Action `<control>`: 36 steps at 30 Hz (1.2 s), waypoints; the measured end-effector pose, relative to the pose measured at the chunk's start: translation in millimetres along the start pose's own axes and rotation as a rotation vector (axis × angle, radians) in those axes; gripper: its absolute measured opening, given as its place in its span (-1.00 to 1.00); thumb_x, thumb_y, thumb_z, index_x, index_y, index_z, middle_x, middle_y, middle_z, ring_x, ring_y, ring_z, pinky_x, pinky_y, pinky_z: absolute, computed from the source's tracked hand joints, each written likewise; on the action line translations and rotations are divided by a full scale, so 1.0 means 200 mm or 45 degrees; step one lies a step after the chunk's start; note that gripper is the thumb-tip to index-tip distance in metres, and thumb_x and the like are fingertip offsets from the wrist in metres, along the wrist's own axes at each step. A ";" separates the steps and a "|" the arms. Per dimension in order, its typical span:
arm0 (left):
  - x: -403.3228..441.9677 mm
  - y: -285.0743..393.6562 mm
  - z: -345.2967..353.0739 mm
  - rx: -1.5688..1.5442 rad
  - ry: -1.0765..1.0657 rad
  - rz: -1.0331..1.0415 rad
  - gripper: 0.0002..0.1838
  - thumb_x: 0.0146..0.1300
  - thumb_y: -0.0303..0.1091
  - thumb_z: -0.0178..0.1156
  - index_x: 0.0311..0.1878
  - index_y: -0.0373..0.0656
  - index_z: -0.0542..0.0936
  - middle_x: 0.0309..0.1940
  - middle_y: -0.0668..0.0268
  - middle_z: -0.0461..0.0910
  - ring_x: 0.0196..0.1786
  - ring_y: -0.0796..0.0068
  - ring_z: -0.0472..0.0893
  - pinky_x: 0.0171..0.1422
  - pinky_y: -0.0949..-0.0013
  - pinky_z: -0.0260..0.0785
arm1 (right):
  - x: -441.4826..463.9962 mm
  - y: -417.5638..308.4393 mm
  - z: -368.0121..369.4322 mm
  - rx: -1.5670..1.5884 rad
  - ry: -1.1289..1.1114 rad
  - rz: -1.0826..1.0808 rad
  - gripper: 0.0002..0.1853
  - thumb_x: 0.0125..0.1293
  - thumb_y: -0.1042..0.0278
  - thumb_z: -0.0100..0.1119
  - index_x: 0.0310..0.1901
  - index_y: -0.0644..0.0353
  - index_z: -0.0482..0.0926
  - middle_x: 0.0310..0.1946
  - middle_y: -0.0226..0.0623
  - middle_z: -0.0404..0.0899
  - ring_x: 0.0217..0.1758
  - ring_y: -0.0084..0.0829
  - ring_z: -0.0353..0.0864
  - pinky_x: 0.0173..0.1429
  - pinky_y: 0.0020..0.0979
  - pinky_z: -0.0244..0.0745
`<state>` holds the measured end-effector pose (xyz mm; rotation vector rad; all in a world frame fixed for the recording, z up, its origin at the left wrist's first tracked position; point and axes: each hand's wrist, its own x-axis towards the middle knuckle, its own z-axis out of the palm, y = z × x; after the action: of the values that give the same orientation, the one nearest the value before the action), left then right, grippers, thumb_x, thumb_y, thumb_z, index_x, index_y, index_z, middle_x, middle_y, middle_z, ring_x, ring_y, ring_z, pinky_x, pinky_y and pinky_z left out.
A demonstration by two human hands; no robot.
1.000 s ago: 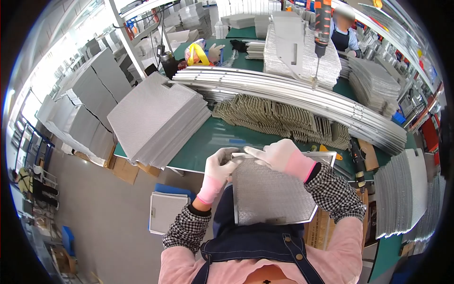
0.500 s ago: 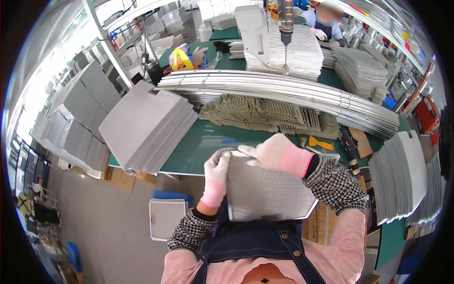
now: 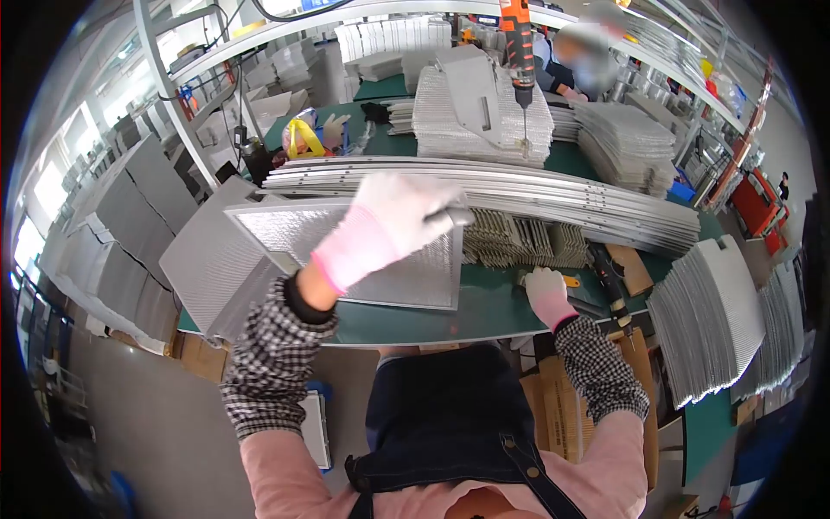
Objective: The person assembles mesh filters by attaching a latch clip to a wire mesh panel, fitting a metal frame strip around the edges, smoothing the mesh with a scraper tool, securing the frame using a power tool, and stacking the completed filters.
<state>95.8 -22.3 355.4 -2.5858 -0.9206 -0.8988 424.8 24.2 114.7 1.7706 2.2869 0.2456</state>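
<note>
The left hand (image 3: 393,225) crosses a framed mesh panel (image 3: 415,275) over the desk (image 3: 406,329), too blurred to tell whether its grip is clamped there. The right hand (image 3: 546,294) sits beside a yellow tool (image 3: 571,281), its grip likewise impossible to tell.

Passable gap over green tabletop (image 3: 489,298) between framed mesh panel (image 3: 415,278) at left hand (image 3: 389,221) and right hand (image 3: 547,296), long metal strips (image 3: 553,188) barring beyond left hand, ribbed pieces (image 3: 519,239) just beyond right hand, black power tool (image 3: 610,278) on its right, hanging screwdriver (image 3: 520,52) farther back
</note>
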 end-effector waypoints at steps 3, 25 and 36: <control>-0.03 0.01 0.12 0.069 -0.009 -0.152 -0.74 0.14 -0.08 0.38 -0.17 0.02 0.69 -0.33 0.29 0.66 -0.24 0.29 0.66 -0.09 0.25 0.51 | -0.06 -0.03 -0.07 0.292 0.062 0.032 -0.74 0.33 0.28 0.09 -0.02 0.13 0.61 -0.08 -0.08 0.63 0.09 -0.05 0.61 0.15 -0.18 0.53; -0.04 0.07 0.28 0.352 0.353 -0.428 -0.45 -0.08 0.23 0.41 -0.35 -0.10 0.57 -0.34 0.26 0.50 -0.14 0.22 0.52 -0.02 0.10 0.29 | -0.14 -0.07 -1.57 0.562 0.865 -0.585 -0.65 0.46 0.01 0.09 0.07 0.06 0.60 -0.39 -0.06 0.62 -0.38 -0.02 0.62 -0.26 -0.21 0.51; -0.07 0.03 0.28 0.311 0.347 -0.351 -0.41 -0.08 0.28 0.39 -0.34 -0.10 0.58 -0.32 0.26 0.50 -0.13 0.22 0.51 -0.01 0.10 0.28 | -0.10 -0.10 -1.25 0.609 0.881 -0.475 -0.76 0.40 0.14 0.19 -0.08 0.10 0.61 -0.45 -0.09 0.60 -0.34 -0.03 0.67 -0.29 -0.15 0.55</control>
<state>117.7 -10.0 302.5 -2.1026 -1.2362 -1.0990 338.9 2.4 351.1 1.5491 3.3554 0.2922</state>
